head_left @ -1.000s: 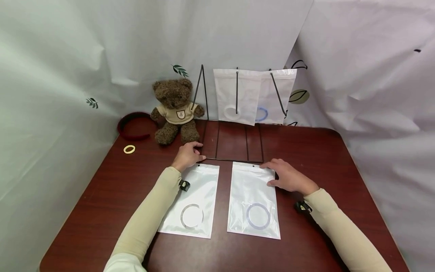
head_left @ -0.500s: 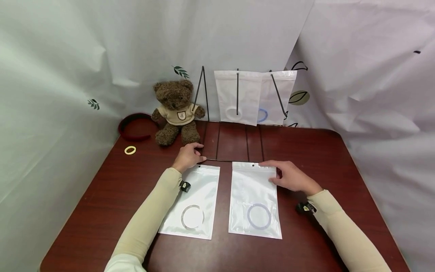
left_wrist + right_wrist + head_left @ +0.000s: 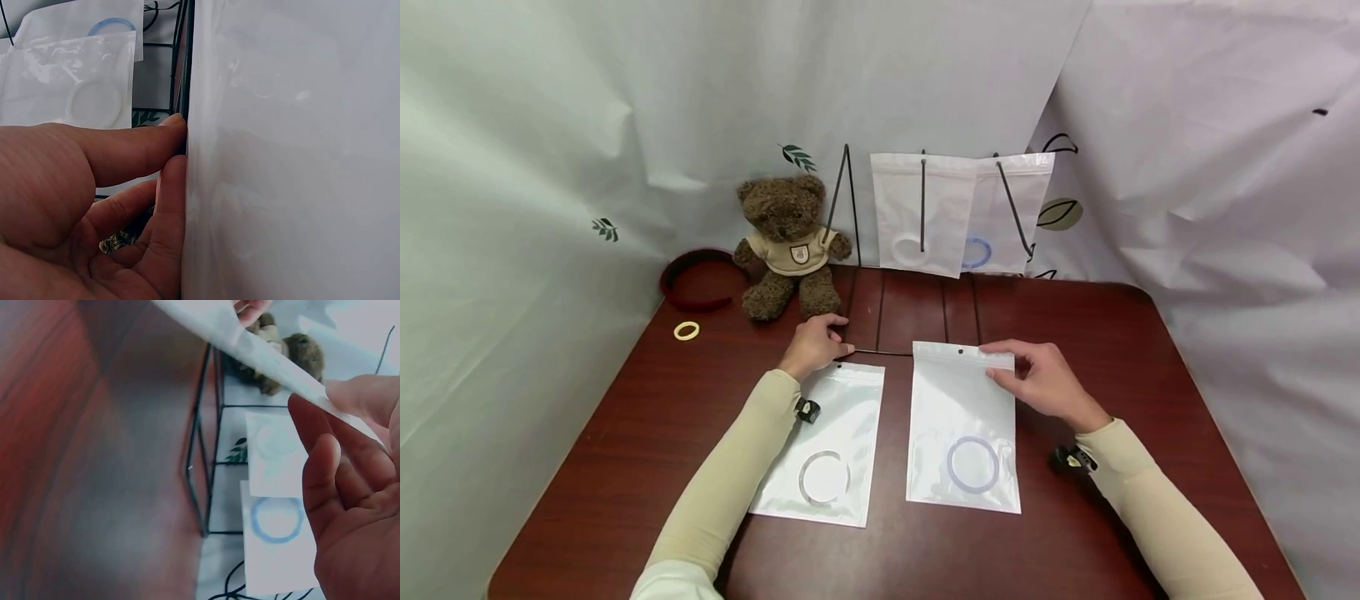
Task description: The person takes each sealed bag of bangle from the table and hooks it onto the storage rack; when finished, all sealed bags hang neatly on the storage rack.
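Head feed: I've got worktop (image 3: 1075, 325) right of the right hand (image 3: 1041, 379), its side edge well apart from the fingers; back edge beyond them, at the white sheeting (image 3: 925, 67). A strip of worktop shows between the two bags. Surface is dark red, glossy. Right fingers pinch narrow on the right bag (image 3: 958, 400) at its top right corner; bag runs down and left from them, lavender ring (image 3: 951, 467) in its lower part. Its top edge overlaps the wire rack (image 3: 895, 353) front bar. Left hand (image 3: 811, 346) grips the rack's front left corner. Left bag (image 3: 850, 417) lies just nearside of those fingers; brown bear (image 3: 782, 250) just beyond; yellow ring (image 3: 678, 333) and headband (image 3: 700, 303) off left. Two hanging bags (image 3: 895, 200) sit beyond both hands.

Left wrist feed: narrow hold, thumb tip on a dark bar; far side of the grip is hidden. White bag face right beside the fingertips.

Right wrist feed: blurry worktop fills the left, away from the fingers. Right bag nearly edge-on, between thumb and fingers. Rack and hanging bags beyond them.
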